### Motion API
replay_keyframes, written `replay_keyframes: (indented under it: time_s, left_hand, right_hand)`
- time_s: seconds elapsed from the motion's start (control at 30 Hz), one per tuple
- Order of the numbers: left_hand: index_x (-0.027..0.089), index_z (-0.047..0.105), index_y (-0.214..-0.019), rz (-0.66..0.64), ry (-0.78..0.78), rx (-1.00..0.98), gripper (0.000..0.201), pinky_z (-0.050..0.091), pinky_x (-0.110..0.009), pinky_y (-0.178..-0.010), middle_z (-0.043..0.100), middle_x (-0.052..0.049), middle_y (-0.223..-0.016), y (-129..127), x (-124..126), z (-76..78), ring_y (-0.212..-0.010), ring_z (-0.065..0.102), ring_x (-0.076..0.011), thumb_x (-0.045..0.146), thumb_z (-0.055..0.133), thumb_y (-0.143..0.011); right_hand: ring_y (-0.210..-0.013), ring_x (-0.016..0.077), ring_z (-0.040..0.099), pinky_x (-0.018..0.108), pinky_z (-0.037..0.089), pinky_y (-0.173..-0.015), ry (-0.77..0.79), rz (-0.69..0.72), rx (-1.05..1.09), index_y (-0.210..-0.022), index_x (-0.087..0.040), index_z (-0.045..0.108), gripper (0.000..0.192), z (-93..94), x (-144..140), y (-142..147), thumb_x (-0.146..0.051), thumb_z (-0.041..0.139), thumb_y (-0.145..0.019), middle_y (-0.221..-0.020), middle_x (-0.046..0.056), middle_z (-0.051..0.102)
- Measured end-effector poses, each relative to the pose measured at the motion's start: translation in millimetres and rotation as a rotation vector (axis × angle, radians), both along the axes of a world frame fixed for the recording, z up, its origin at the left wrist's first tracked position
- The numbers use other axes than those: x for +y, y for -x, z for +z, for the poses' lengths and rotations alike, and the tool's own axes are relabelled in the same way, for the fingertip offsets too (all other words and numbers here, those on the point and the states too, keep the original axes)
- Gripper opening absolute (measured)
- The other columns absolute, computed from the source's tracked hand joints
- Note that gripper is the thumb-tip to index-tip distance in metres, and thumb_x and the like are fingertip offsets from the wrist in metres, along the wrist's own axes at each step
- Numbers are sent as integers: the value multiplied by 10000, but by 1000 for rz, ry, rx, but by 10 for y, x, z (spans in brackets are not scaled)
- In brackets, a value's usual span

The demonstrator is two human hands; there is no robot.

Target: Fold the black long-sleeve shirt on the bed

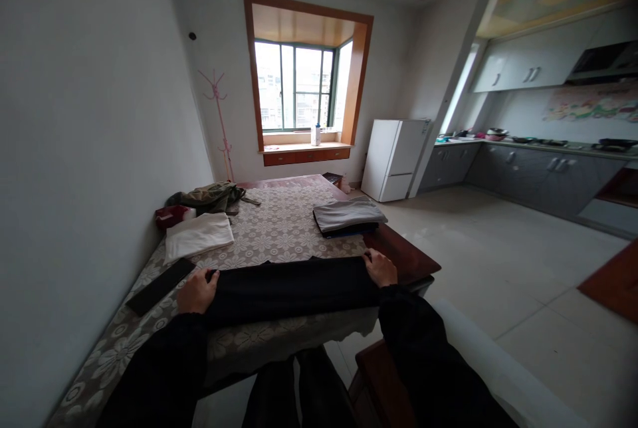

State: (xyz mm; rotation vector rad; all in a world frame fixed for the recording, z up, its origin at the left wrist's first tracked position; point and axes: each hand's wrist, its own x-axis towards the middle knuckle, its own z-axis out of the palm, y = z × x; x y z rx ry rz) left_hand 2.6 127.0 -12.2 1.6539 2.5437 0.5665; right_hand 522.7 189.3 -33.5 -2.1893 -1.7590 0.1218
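On the desk, the black folded garment lies as a long flat band across the near edge; everything else sits relative to it. Just beyond its left end lie a flat dark strip and a folded white cloth. The left hand rests curled on the garment's left end, fingers pressed onto the cloth; the right hand grips the right end, fingers closed over the edge. Beyond the right half sits a folded grey pile. The garment looks soft, light and limp, likely to sag between the hands; the two ends seem the best holds.
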Motion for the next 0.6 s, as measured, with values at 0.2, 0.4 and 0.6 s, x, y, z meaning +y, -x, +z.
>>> replay_keyframes:
  time_s: [0.2, 0.4, 0.6]
  left_hand:
    - [192, 719, -1131, -6, -3, -8, 414, 541, -404, -828, 752, -163, -1185, -5, -10, 16, -1069, 711, -348, 468, 458, -967]
    - [208, 715, -1126, -20, 14, -14, 403, 535, -392, -848, 749, -139, -1202, -5, -4, -18, -1092, 706, -335, 476, 461, -964]
    - [166, 662, -1257, -121, 50, 8, 444, 537, -365, -889, 745, -155, -1205, 96, 36, 60, -1101, 710, -301, 431, 452, -970]
  right_hand:
    - [-1072, 265, 689, 322, 473, -817, -17, -6, 18, -1189, -241, 691, 330, 2, -9, -11, -389, 436, -1040, -1255, 98, 717]
    - [-1081, 265, 686, 328, 478, -837, -17, -2, 8, -1206, -241, 684, 333, -7, -20, 6, -378, 433, -1035, -1254, 103, 717]
    - [-1077, 272, 686, 349, 484, -889, -13, 52, -21, -1251, -215, 657, 334, 80, -28, -5, -334, 445, -1022, -1242, 127, 715]
